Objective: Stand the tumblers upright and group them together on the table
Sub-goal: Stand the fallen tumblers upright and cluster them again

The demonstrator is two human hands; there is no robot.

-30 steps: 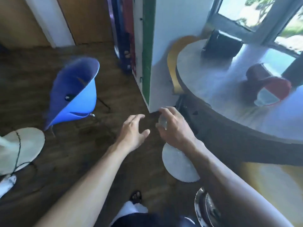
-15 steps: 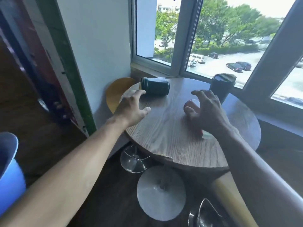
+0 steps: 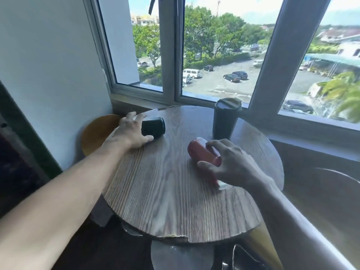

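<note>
Three tumblers are on the round wooden table (image 3: pixel 165 191). A dark green tumbler (image 3: pixel 154 126) lies on its side at the far left, and my left hand (image 3: pixel 130 131) is wrapped around its near end. A red tumbler (image 3: pixel 198 151) lies on its side right of centre, its pale lid end toward me, with my right hand (image 3: pixel 231 166) closed over it. A tall dark tumbler (image 3: pixel 226 117) with a lid stands upright at the back by the window.
A white wall (image 3: pixel 48 65) rises close on the left and a window sill (image 3: pixel 292 121) runs behind the table. A wooden stool seat (image 3: pixel 97 131) sits beyond the table's left edge. Metal stool bases (image 3: pixel 181 256) stand on the floor below.
The view swung from the floor up to the table. Both hands reached forward: the left landed on the green tumbler, the right closed around the red one.
</note>
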